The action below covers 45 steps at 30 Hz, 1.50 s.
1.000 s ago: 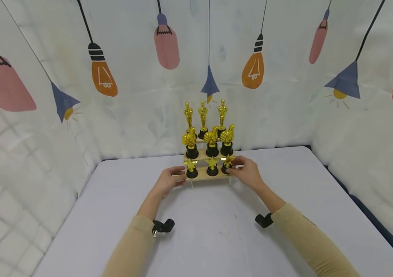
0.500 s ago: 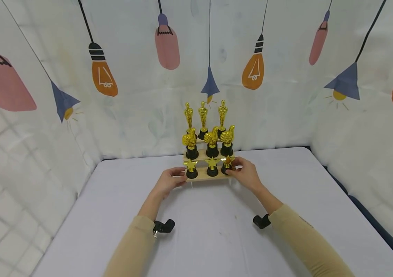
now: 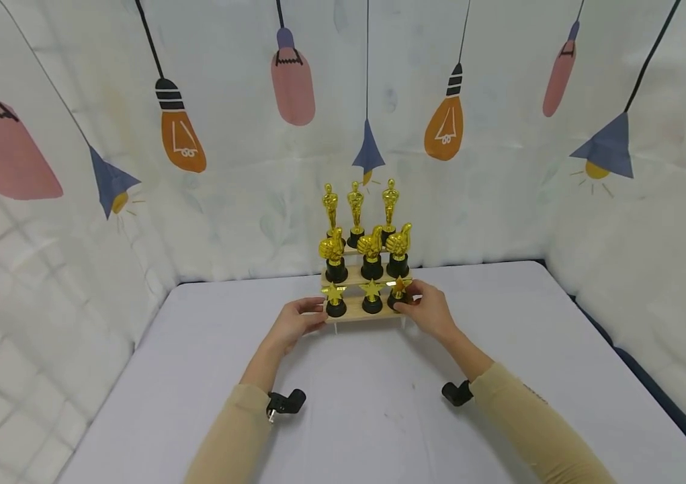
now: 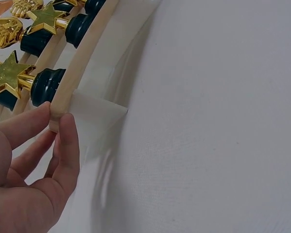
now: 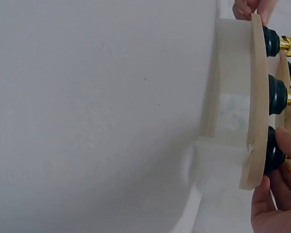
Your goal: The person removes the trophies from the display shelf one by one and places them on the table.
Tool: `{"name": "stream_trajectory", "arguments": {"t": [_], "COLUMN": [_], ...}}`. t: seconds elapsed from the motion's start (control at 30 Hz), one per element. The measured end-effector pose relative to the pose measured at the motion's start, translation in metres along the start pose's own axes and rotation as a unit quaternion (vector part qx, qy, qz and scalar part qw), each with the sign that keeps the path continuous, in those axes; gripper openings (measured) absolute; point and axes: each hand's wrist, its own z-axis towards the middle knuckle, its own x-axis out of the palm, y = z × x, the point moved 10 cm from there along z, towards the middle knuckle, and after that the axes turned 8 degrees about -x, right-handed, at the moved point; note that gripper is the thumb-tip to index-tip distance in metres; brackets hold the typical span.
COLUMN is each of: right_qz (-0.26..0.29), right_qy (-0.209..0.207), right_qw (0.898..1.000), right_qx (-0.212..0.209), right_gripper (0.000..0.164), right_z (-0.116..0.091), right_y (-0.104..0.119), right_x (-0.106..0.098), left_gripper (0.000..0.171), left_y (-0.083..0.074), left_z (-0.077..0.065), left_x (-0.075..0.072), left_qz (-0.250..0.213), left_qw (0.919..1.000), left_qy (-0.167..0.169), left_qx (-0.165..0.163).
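Observation:
A three-tier wooden display stand (image 3: pixel 353 309) with clear supports rises at the far side of the table. Star trophies on black bases fill its lowest shelf, gold thumbs-up trophies (image 3: pixel 371 252) the middle one, and gold figure trophies (image 3: pixel 355 205) the top. My left hand (image 3: pixel 292 324) pinches the left end of the lowest shelf board (image 4: pixel 79 63) between thumb and fingers, beside the left star trophy (image 4: pixel 48 86). At the other end, my right hand (image 3: pixel 433 309) grips the right star trophy (image 5: pixel 273 150) by its black base, thumb on one side and fingers on the other.
A white cloth covers the table (image 3: pixel 355 417). Close behind the stand hangs a white backdrop (image 3: pixel 228 222) printed with lamps and bulbs, with similar cloth at both sides. Each wrist wears a small black camera (image 3: pixel 287 401).
The right forearm has shifted slightly left, its hand staying at the right star trophy. Everything sits slightly lower in the head view. The left hand keeps its place on the shelf end.

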Motion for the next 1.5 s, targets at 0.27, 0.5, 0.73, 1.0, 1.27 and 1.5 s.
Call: {"name": "stream_trajectory", "arguments": {"t": [0.27,0.5,0.73,1.0,1.27,1.5], "right_qz": [0.009,0.017,0.035,0.053,0.042,0.032], "right_qy": [0.0,-0.002,-0.001,-0.002,0.001,-0.027], "right_qw": [1.0,1.0,0.999,0.998,0.999,0.998], "right_qx": [-0.006,0.0,-0.006,-0.021,-0.024,-0.044], "right_gripper": [0.036,0.033,0.033,0.039,0.038,0.014], "right_z": [0.003,0.003,0.002,-0.003,-0.01,-0.012], "right_y": [0.0,-0.001,-0.002,0.006,0.012,0.014], "right_x": [-0.004,-0.006,-0.01,-0.016,-0.018,-0.023], "left_gripper": [0.045,0.045,0.044,0.045,0.043,0.043], "left_y": [-0.004,-0.003,0.001,0.002,0.003,0.001], "left_z": [0.002,0.003,0.005,0.008,0.01,0.013], "left_x": [0.003,0.003,0.004,0.003,0.005,0.004], "left_qz": [-0.013,-0.011,-0.031,-0.037,-0.041,-0.049], "left_qw": [0.9999,0.9999,0.9993,0.999,0.9989,0.9986], "left_qy": [0.003,0.003,0.011,0.009,0.004,0.008], "left_qx": [0.0,-0.009,-0.016,-0.023,-0.024,-0.019]}}
